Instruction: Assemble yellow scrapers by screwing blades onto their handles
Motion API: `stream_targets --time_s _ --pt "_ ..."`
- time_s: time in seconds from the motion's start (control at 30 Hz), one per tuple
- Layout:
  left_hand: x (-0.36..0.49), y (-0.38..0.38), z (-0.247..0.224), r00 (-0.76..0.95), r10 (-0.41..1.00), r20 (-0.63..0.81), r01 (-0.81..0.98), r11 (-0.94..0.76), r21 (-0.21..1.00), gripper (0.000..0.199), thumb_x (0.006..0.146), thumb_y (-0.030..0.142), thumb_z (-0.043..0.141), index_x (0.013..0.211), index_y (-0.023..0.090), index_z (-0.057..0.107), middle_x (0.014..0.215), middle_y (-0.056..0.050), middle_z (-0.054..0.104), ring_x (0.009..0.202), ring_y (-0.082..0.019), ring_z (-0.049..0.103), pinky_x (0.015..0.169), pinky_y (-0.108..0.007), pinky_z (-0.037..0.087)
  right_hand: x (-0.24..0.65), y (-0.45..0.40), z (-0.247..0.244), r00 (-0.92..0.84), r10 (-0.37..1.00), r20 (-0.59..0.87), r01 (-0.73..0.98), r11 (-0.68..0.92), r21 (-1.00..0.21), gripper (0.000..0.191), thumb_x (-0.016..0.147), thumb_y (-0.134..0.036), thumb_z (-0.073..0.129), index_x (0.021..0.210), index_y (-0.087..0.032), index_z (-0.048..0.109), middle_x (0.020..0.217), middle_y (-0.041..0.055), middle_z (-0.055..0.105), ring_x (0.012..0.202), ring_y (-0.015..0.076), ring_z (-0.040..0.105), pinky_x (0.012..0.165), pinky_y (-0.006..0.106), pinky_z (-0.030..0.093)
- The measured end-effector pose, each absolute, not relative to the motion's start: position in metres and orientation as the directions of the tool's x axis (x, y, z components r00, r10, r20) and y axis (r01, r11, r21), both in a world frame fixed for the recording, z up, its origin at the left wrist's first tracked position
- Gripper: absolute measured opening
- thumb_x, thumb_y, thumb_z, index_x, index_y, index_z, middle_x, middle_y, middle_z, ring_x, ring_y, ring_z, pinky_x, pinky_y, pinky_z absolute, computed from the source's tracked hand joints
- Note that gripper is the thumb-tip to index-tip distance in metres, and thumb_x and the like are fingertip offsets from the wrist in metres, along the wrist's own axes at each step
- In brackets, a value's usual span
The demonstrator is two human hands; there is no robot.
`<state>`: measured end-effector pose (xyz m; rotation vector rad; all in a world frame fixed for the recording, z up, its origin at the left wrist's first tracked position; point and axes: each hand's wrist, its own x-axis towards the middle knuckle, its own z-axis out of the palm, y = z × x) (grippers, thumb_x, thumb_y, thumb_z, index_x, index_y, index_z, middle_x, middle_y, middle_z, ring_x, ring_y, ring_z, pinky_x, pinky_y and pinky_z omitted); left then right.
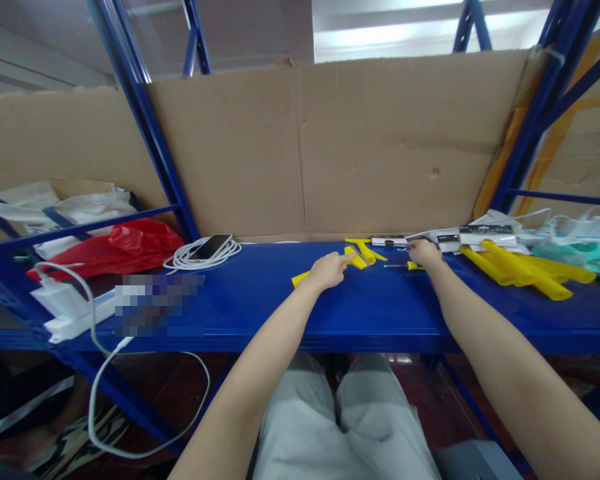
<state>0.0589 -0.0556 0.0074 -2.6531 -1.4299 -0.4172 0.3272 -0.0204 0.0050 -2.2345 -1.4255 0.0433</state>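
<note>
My left hand [329, 270] is closed around a yellow piece [301, 279], which pokes out at its lower left; more yellow strips [363, 255] lie by its fingertips. Farther right, my right hand [424, 253] has its fingers pressed together near a small black-and-white item [389, 241] at the back of the blue shelf; what it holds, if anything, is too small to make out. A screwdriver with a yellow handle [414, 266] lies beside and partly under the right hand.
Rolled yellow sheets [523, 270] and white packages [487, 235] lie on the right of the blue shelf [250, 300]. On the left are a coiled white cable [181, 258], a phone [213, 247], a power strip [83, 320] and a red bag [123, 247]. Cardboard [230, 153] stands behind.
</note>
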Motion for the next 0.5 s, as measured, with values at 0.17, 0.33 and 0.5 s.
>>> stream_targets --time_s 0.17,0.33,0.5 --pt "0.058 -0.054 0.006 0.510 0.814 0.278 0.837 -0.544 0.055 0.047 0.090 0.023 0.043 0.137 0.033 0.046 0.114 -0.005 0.061 0.104 -0.021 0.060 0.086 -0.028 0.045 0.323 -0.011 0.003 0.390 0.908 0.155 0.909 -0.351 -0.226 0.045 0.080 -0.016 0.049 0.122 -0.023 0.062 0.125 0.0168 0.056 0.121 0.0323 0.047 0.097 0.051 0.037" --pt "0.059 -0.055 0.007 0.514 0.817 0.261 0.835 -0.546 0.064 0.046 0.091 0.025 0.042 0.135 0.034 0.047 0.116 -0.005 0.061 0.106 -0.022 0.059 0.087 -0.028 0.045 0.332 0.005 0.000 0.275 0.947 0.169 0.961 -0.262 -0.093 0.047 0.081 -0.023 0.050 0.126 -0.020 0.058 0.125 0.0188 0.055 0.122 0.0341 0.045 0.096 0.054 0.038" --pt "0.060 -0.056 0.007 0.518 0.819 0.249 0.834 -0.548 0.066 0.046 0.090 0.025 0.044 0.135 0.034 0.048 0.118 -0.005 0.061 0.107 -0.022 0.058 0.088 -0.029 0.044 0.336 0.013 -0.003 0.215 0.965 0.152 0.977 -0.213 -0.026 0.041 0.082 -0.028 0.050 0.121 -0.022 0.061 0.127 0.0169 0.054 0.121 0.0339 0.045 0.094 0.055 0.039"
